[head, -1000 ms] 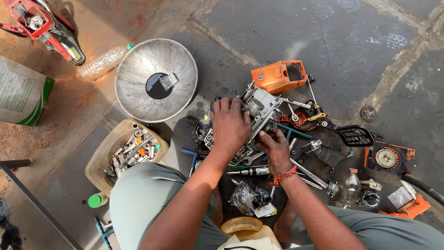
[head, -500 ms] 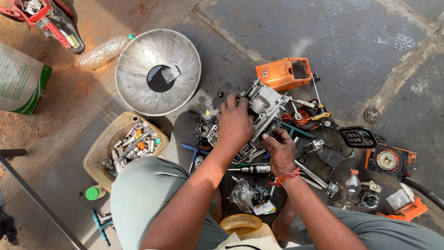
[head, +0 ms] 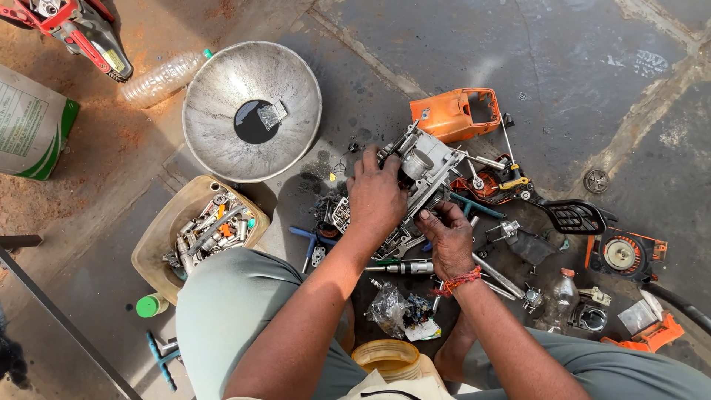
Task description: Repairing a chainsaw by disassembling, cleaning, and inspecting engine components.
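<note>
Your left hand (head: 376, 194) lies palm-down over the grey engine block (head: 424, 172) on the stone floor (head: 592, 67), fingers curled around its near side so that it grips the casting. Your right hand (head: 446, 235) sits just below and to the right, fingers pinched together against the block's lower edge — whether they hold a small part there, you cannot tell from this view. A red thread bracelet (head: 461, 281) circles that wrist.

The engine block rests in the middle of a scatter of chainsaw parts. Just above it lies the orange housing cover (head: 455, 112); to its right a black handle piece (head: 576, 216), and further right an orange-rimmed starter assembly (head: 621, 254). Below your hands a screwdriver (head: 404, 267) lies crosswise, with a clear plastic bag of small parts (head: 392, 307) near your knees.

To the left, well apart from the block, stands a wide metal bowl (head: 222, 89) with a dark pool at its bottom. Below it a tan plastic tub (head: 159, 241) holds sockets and bits — a green cap (head: 152, 304) sits beside it. An empty clear bottle (head: 157, 76) lies at the top left, near a red chainsaw (head: 70, 26) and a white sack (head: 29, 122).
</note>
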